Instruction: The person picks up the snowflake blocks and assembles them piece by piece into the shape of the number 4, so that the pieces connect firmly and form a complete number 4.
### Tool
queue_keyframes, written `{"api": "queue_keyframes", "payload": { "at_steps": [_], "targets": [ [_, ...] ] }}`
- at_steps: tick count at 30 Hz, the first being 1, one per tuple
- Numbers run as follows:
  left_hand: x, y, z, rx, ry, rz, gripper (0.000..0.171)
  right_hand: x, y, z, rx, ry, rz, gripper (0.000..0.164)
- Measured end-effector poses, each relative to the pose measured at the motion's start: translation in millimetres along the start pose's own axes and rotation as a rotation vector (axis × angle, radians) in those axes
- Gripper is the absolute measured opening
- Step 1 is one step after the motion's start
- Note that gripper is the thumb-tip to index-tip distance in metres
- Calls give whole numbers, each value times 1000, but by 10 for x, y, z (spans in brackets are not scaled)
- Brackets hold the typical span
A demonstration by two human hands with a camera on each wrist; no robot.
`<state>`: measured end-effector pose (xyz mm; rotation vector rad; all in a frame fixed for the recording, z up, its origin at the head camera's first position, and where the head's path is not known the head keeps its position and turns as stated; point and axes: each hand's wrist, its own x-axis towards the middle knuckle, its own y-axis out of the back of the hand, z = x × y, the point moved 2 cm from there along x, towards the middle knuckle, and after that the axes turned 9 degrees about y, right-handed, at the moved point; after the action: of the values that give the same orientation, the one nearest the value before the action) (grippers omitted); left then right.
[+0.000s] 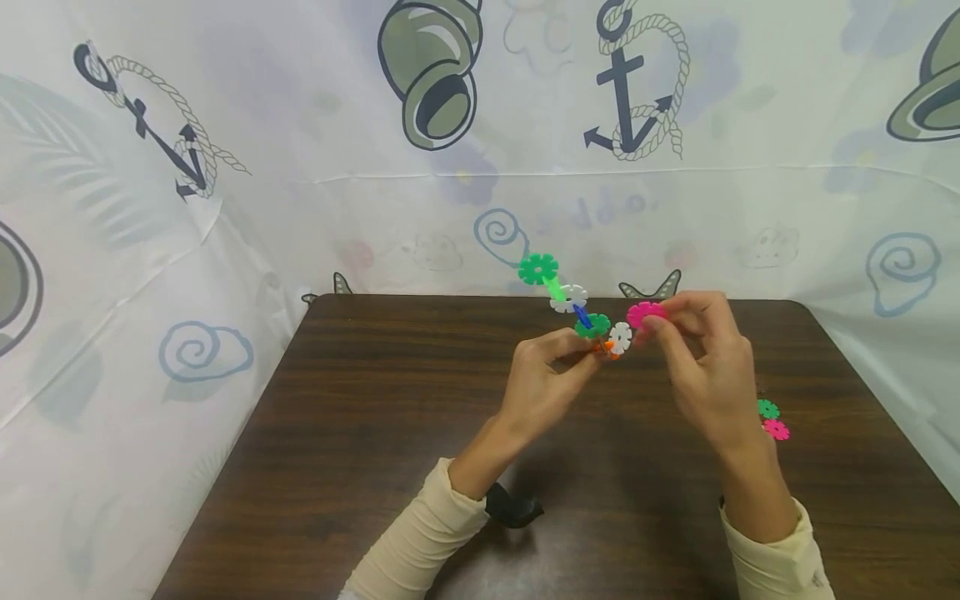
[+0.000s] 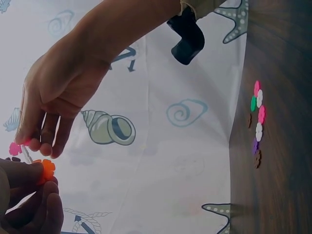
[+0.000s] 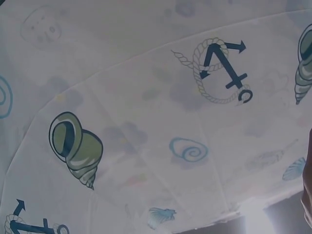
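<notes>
A chain of flower-shaped plastic discs hangs together over the table, with a green disc at its far end, then light green, white, blue and green ones. My left hand pinches the chain near its lower end, at an orange disc. Beside the orange one stands a white disc. A pink disc is pinched between thumb and fingers of my right hand, against or very near the white disc; whether they interlock, I cannot tell. The right wrist view catches only a sliver of hand at its edge.
More flower discs lie on the brown table to the right, partly behind the right forearm; the left wrist view shows a pink disc among several in a row. A black device is at the left wrist. Patterned white cloth surrounds the table.
</notes>
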<state>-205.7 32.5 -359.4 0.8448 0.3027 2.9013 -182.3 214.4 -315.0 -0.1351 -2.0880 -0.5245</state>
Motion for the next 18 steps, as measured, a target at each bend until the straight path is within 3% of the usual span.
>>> {"api": "queue_keyframes", "payload": {
  "at_steps": [18],
  "targets": [
    [-5,4,5,15,-9,-9,10,-22,-88,20,-6,-43,-81,21]
  ]
}}
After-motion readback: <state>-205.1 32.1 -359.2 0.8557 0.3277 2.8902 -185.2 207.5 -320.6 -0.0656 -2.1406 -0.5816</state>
